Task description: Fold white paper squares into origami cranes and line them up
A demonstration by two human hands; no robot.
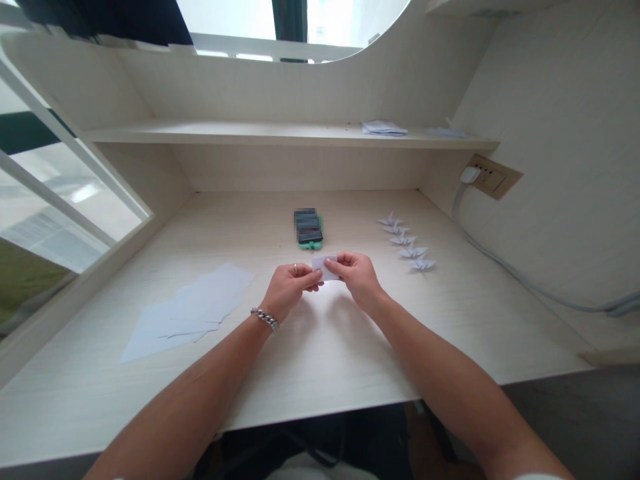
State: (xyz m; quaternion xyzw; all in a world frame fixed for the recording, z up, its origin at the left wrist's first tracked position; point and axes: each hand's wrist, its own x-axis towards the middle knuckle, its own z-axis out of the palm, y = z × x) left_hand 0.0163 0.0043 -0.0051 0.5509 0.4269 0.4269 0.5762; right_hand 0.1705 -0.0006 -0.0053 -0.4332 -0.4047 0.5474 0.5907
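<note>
Take the phone as your landmark: it lies flat on the pale wooden bench, in a green case, towards the back. To its right you have a row of five small folded paper cranes, running diagonally away from the back wall. To the phone's left and nearer you, loose white sheets lie overlapping. Above the phone runs a shelf; to the right along it rests a small stack of papers. Far right of the phone, a wall socket holds a white plug, its grey cable trailing along the bench.
</note>
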